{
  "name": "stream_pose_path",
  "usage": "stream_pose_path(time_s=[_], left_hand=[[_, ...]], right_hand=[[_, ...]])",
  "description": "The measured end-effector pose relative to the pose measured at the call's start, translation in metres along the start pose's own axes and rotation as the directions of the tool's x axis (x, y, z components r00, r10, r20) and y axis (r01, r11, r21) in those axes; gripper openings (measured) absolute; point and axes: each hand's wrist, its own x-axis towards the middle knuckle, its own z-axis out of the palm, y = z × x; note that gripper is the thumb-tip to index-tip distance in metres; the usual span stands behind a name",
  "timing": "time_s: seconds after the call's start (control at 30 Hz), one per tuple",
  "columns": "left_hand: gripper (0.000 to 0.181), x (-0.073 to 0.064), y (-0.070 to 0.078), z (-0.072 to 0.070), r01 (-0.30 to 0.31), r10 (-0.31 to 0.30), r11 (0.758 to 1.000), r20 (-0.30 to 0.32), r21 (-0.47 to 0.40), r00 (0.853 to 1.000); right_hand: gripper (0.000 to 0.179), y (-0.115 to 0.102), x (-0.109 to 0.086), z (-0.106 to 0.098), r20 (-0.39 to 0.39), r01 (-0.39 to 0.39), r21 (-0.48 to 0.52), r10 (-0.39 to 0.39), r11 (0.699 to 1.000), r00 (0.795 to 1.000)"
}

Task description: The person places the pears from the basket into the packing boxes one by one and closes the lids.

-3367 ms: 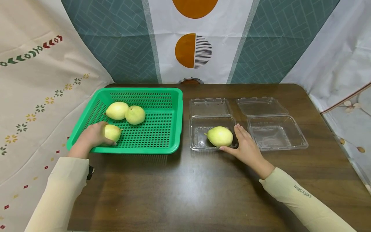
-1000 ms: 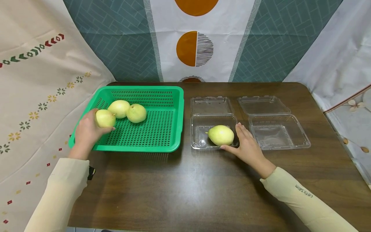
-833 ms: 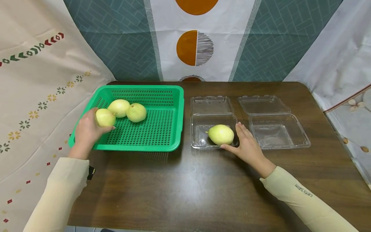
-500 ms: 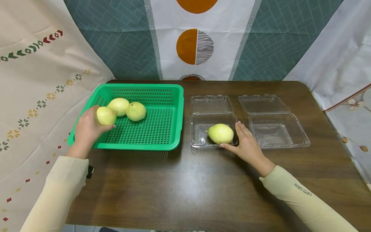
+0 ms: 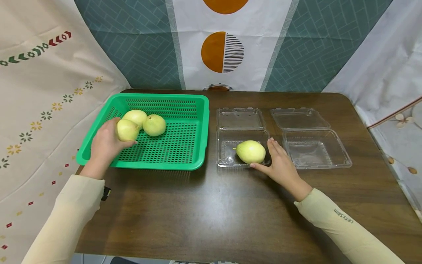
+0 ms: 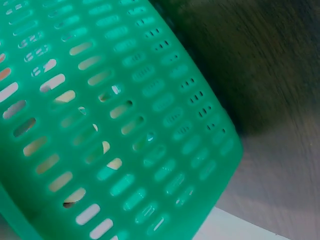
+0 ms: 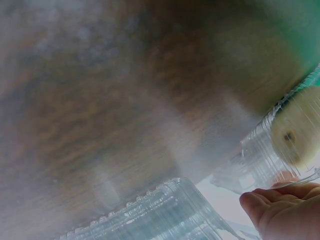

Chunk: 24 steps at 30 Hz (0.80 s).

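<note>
My left hand (image 5: 106, 142) grips a pale yellow-green pear (image 5: 127, 130) between thumb and fingers, over the left part of the green basket (image 5: 197, 167). Behind it lie two more pears, a left one (image 5: 136, 116) partly covered by the held pear and a right one (image 5: 154, 125). My right hand (image 5: 279, 165) rests at the front right corner of a clear plastic clamshell box (image 5: 226, 137), its fingers straight along the side and its thumb at the front rim. One pear (image 5: 251, 151) lies inside this box, stem to the left. In the left wrist view, the basket wall (image 6: 125, 145) hides the hand.
A second clear clamshell box (image 5: 311, 153) stands open to the right of the first, lid folded back. Both boxes and the basket are on a dark wooden table (image 5: 184, 223). Patterned cloths (image 5: 145, 47) hang behind and on both sides.
My left hand has lifted the pear from the basket's front left, raised it toward the two others, then shifted slightly right with it. My right hand stays at the box.
</note>
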Motion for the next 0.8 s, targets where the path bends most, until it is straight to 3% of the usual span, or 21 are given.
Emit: stream_pose_path(time_s=[0.33,0.8], left_hand=[[0.085,-0.001,0.009,0.003,-0.012,0.012,1.0,0.012,0.001,1.0],[0.085,-0.001,0.021,0.009,-0.072,0.073,0.997,0.039,-0.01,0.997]], right_hand=[[0.106,0.0,0.0,0.0,0.003,-0.004,0.003,0.004,1.0,1.0],[0.105,0.001,-0.001,0.0,-0.003,-0.004,0.006,0.004,1.0,1.0]])
